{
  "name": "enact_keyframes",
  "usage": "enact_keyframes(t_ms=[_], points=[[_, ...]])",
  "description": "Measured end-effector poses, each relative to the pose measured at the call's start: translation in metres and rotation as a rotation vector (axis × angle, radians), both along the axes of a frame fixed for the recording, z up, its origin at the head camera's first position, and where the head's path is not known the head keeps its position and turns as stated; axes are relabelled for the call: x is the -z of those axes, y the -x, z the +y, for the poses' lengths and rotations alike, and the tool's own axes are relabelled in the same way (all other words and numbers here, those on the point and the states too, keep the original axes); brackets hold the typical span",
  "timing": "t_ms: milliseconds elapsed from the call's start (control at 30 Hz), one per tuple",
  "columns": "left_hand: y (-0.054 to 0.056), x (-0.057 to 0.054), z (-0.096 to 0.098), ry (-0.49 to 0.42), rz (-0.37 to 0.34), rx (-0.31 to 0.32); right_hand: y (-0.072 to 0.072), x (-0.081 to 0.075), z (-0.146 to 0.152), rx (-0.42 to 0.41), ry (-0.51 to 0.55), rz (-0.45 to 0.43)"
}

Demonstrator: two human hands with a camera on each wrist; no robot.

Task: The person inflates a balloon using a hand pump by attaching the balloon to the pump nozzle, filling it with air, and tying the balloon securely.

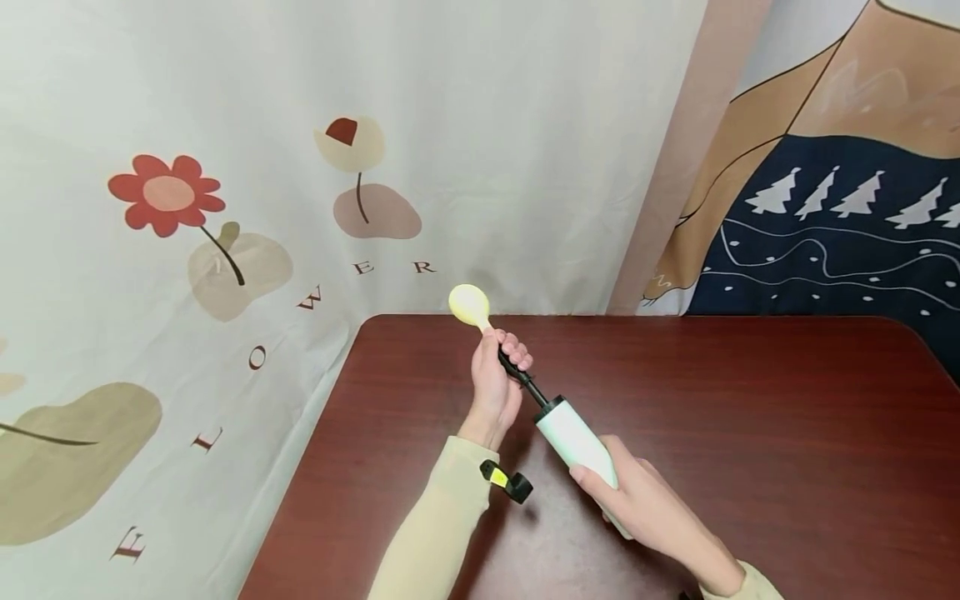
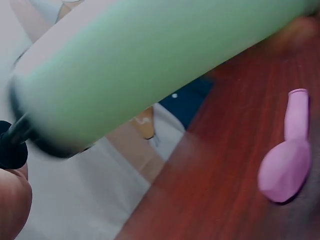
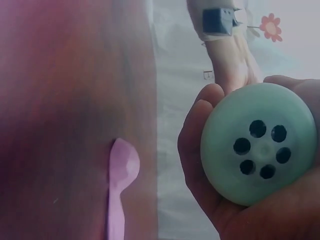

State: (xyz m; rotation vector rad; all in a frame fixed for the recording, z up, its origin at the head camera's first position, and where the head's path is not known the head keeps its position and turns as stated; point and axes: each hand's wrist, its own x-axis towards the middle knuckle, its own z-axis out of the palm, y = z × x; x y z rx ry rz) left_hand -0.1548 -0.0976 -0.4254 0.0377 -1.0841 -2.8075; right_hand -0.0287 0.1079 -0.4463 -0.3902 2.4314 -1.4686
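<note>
Balloon pump (image 1: 577, 443) slants far-left to near-right between hands: left hand (image 1: 498, 379) grips black stem (image 1: 536, 392) beside yellow balloon (image 1: 469, 305), right hand (image 1: 637, 496) clasps pale-green barrel (image 1: 570, 433).

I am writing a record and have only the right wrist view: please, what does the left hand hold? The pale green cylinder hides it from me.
Observer: In the head view, the left hand grips a black rod, with a yellow balloon sticking out beyond the hand.
Operator: Thank you. How does the rod meet the cylinder?
Observer: It enters through a black cap at the cylinder's end.
Operator: And the pink balloon? Its lower end leaves my picture.
Observer: The left wrist view shows its rimmed mouth, with no knot.
</note>
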Motion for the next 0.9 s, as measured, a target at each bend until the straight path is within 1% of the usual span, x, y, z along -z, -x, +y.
enact_keyframes(t_ms=[67,167,300,367,433,600,700,800,900], points=[[-0.002,0.004,0.004,0.016,-0.008,0.012,0.006,0.0,-0.005,0.002,0.023,-0.004],[-0.002,0.007,0.003,0.023,-0.012,0.004,0.011,0.0,-0.01,0.005,0.041,-0.03],[0.003,0.004,-0.004,0.025,-0.013,-0.014,0.01,-0.004,-0.012,0.016,0.045,-0.054],[0.005,0.0,-0.008,0.017,-0.013,-0.02,0.007,-0.007,-0.01,0.025,0.026,-0.052],[0.008,-0.004,-0.012,-0.005,-0.01,-0.028,0.001,-0.009,-0.005,0.032,-0.014,-0.029],[0.014,-0.011,-0.029,-0.045,-0.006,-0.065,-0.02,-0.006,0.011,0.039,-0.097,0.032],[0.017,-0.013,-0.036,-0.078,-0.005,-0.093,-0.03,-0.005,0.022,0.036,-0.145,0.04],[0.017,-0.014,-0.036,-0.087,0.005,-0.087,-0.034,-0.003,0.027,0.031,-0.193,0.053],[0.014,-0.012,-0.028,-0.067,0.004,-0.053,-0.029,-0.001,0.023,0.026,-0.175,0.069]])
